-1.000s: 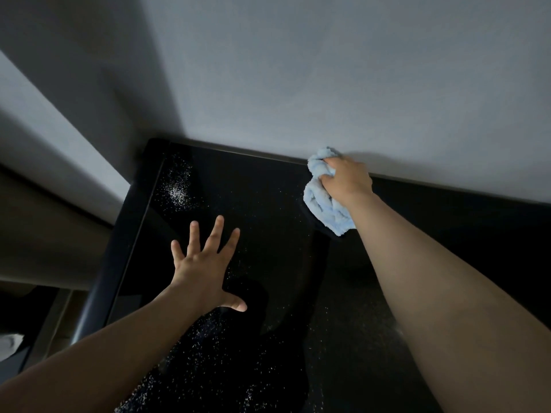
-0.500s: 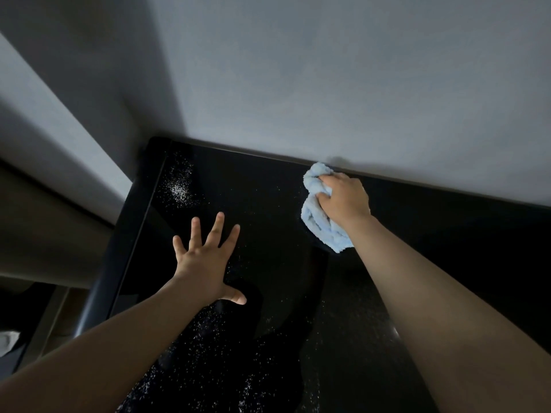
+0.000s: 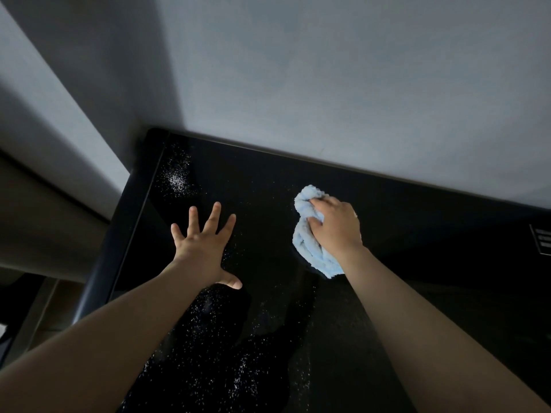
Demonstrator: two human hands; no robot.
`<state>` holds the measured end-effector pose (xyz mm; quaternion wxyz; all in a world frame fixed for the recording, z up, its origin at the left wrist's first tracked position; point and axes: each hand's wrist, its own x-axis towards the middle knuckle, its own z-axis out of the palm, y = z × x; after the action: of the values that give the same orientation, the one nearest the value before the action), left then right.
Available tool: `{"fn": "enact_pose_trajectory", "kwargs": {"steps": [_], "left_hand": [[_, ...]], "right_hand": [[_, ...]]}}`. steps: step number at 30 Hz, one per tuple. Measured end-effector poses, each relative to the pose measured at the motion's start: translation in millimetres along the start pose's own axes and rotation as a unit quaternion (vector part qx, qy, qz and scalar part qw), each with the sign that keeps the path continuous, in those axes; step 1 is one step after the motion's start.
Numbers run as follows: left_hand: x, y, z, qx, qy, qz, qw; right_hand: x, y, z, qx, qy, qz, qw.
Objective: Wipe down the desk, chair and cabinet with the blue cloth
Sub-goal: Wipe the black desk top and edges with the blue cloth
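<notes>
A glossy black top surface [image 3: 262,186], speckled with white dust, fills the lower half of the head view and meets a pale wall at the back. My right hand [image 3: 337,228] grips the bunched light blue cloth [image 3: 307,234] and presses it on the surface, a short way in front of the wall. My left hand [image 3: 205,245] lies flat on the black surface to the left of the cloth, fingers spread and straight. A denser patch of dust [image 3: 177,177] sits near the far left corner.
The pale wall [image 3: 328,84] runs along the back edge of the black surface. A rounded dark edge [image 3: 119,234] bounds it on the left, with a drop to the floor beyond. A small vent-like slot [image 3: 541,241] shows at the far right.
My right hand has drawn the blue cloth back from the wall toward me across the black surface. My left hand has stayed flat in the same spot.
</notes>
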<state>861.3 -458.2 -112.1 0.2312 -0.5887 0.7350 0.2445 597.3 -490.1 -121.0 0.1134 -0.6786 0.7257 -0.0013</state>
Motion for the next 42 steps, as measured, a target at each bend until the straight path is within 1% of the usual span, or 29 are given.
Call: {"fn": "enact_pose_trajectory", "kwargs": {"steps": [7, 15, 18, 21, 27, 30, 37, 42], "left_hand": [[-0.3, -0.5, 0.7, 0.002, -0.001, -0.002, 1.0], [-4.8, 0.5, 0.2, 0.018, 0.005, -0.006, 1.0], [-15.1, 4.7, 4.7, 0.003, 0.03, -0.006, 1.0], [-33.2, 4.8, 16.1, -0.023, 0.048, 0.021, 0.998], [-73.0, -3.7, 38.6, -0.033, 0.013, 0.049, 0.998], [-91.1, -6.4, 47.8, -0.019, -0.002, 0.059, 0.998], [-113.7, -9.4, 75.0, 0.011, -0.026, 0.025, 0.999], [-112.2, -18.0, 82.4, 0.03, -0.015, 0.028, 0.999]], "right_hand": [[-33.8, -2.9, 3.5, 0.006, -0.002, 0.006, 1.0], [-72.6, -8.2, 8.7, 0.008, -0.028, 0.028, 0.999], [-85.6, -11.6, 9.6, 0.014, -0.034, 0.036, 0.999], [-98.4, -13.9, 11.2, 0.017, -0.039, 0.042, 0.998], [-128.1, -19.9, 14.3, 0.028, -0.037, 0.051, 0.998], [-143.9, -23.9, 16.0, 0.028, -0.037, 0.054, 0.997], [-179.3, -31.3, 21.8, 0.035, -0.031, 0.065, 0.997], [-206.4, -36.8, 26.6, 0.036, -0.035, 0.08, 0.996]]}}
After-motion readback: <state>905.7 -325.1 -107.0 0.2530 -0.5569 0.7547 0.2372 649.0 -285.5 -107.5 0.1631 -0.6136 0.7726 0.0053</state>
